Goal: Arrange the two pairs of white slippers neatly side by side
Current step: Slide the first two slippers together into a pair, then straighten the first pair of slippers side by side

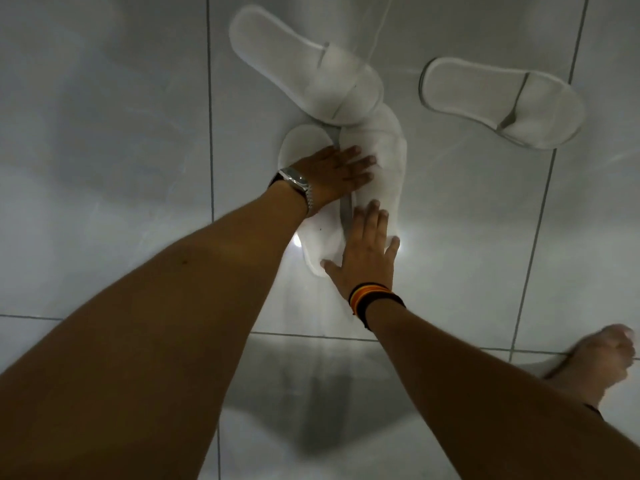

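Two white slippers lie side by side on the tiled floor under my hands: the left slipper and the right slipper. My left hand, a watch on its wrist, lies flat across both, fingers spread. My right hand, with striped bands on the wrist, presses flat on their near ends. A third slipper lies slanted at the top, its toe resting over the far ends of the pair. The fourth slipper lies apart at the upper right, slanted.
The floor is glossy grey-white tile with dark grout lines. A bare foot stands at the lower right. A thin white cord runs down from the top edge.
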Demonstrator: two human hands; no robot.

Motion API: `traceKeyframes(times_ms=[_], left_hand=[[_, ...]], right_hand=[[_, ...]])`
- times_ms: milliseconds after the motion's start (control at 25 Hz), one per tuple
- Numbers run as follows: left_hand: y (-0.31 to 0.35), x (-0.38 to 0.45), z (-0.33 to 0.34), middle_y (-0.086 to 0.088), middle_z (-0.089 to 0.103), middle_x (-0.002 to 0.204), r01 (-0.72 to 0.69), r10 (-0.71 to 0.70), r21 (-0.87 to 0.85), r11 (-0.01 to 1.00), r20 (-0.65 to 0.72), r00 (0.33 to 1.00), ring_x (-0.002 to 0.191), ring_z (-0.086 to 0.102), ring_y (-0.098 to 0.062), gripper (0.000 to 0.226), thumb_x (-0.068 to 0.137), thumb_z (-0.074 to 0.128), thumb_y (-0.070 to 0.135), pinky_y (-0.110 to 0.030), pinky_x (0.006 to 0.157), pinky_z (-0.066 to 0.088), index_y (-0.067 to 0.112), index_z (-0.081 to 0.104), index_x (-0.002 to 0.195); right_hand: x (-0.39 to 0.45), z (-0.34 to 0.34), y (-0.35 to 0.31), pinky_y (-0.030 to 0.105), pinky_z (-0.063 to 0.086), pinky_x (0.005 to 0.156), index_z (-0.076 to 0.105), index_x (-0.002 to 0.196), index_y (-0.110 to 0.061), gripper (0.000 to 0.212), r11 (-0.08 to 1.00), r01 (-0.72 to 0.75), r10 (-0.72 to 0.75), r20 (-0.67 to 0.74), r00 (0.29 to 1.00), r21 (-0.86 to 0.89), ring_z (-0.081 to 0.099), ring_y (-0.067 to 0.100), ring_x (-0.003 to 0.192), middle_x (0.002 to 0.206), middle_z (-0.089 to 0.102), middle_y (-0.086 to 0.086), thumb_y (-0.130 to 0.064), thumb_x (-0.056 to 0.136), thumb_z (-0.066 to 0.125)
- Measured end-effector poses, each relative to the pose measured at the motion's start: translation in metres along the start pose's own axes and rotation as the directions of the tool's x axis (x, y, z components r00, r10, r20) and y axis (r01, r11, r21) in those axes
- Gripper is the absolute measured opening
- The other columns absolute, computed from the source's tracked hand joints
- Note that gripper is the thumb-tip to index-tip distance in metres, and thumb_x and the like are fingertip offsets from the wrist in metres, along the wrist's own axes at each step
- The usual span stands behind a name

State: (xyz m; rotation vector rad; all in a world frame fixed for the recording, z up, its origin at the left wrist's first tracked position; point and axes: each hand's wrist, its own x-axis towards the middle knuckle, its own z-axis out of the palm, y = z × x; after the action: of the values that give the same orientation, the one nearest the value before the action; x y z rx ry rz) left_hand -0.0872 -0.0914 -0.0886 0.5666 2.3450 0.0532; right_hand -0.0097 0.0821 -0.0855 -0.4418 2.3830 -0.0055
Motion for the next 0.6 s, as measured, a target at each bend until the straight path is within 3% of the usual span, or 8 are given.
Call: traceKeyframes(times_ms=[160,280,360,480,600], left_hand=[[0.014,-0.020,0.033,-0.003,-0.003,0.168,0.177,-0.202,-0.191,0.966,-0.125,0.971,0.155,0.005,-0.029,0.115,0.072,0.085,0.018,-0.048,0.120,0.025,0.020,0.010,0.160],[0.040,-0.036,0.053,-0.012,0.017,0.166,0.355,-0.397,-0.240,0.904,-0.159,0.904,0.148,0.029,-0.035,0.109,0.067,0.088,0.034,-0.052,0.107,0.042,0.014,0.028,0.155],[0.059,-0.042,0.059,-0.016,0.027,0.161,0.491,-0.528,-0.245,0.836,-0.114,0.842,0.137,0.042,-0.038,0.103,0.069,0.084,0.047,-0.052,0.101,0.045,0.013,0.033,0.152],[0.080,-0.045,0.059,-0.021,0.043,0.148,0.653,-0.688,-0.280,0.704,-0.041,0.724,0.115,0.055,-0.037,0.094,0.072,0.075,0.061,-0.046,0.092,0.047,0.010,0.041,0.143],[0.088,-0.048,0.052,-0.017,0.053,0.127,0.771,-0.817,-0.403,0.493,0.090,0.570,0.101,0.059,-0.032,0.084,0.077,0.066,0.068,-0.041,0.083,0.049,0.007,0.046,0.131]], right_hand=[[0.011,-0.008,0.027,0.064,0.022,0.117,0.019,0.154,-0.011,0.110,0.975,0.147,-0.151,-0.007,0.989,-0.166,0.011,0.035,0.153,0.167,0.006,0.017,-0.043,0.070,0.083],[0.025,-0.023,0.044,0.065,0.022,0.116,0.028,0.151,-0.015,0.102,0.924,0.273,-0.275,0.031,0.961,-0.267,0.016,0.036,0.152,0.166,0.014,0.016,-0.022,0.067,0.086],[0.034,-0.034,0.049,0.067,0.016,0.118,0.028,0.151,-0.017,0.099,0.902,0.305,-0.310,0.035,0.950,-0.306,0.010,0.037,0.153,0.166,0.011,0.018,-0.011,0.069,0.082],[0.040,-0.041,0.048,0.066,0.016,0.119,0.031,0.150,-0.012,0.081,0.909,0.256,-0.289,-0.054,0.956,-0.329,0.010,0.038,0.153,0.165,0.013,0.021,-0.002,0.078,0.068],[0.017,-0.030,0.034,0.062,0.020,0.120,0.029,0.151,-0.010,0.071,0.980,0.083,-0.109,-0.145,0.983,-0.180,0.017,0.039,0.152,0.164,0.015,0.022,-0.015,0.088,0.061]])
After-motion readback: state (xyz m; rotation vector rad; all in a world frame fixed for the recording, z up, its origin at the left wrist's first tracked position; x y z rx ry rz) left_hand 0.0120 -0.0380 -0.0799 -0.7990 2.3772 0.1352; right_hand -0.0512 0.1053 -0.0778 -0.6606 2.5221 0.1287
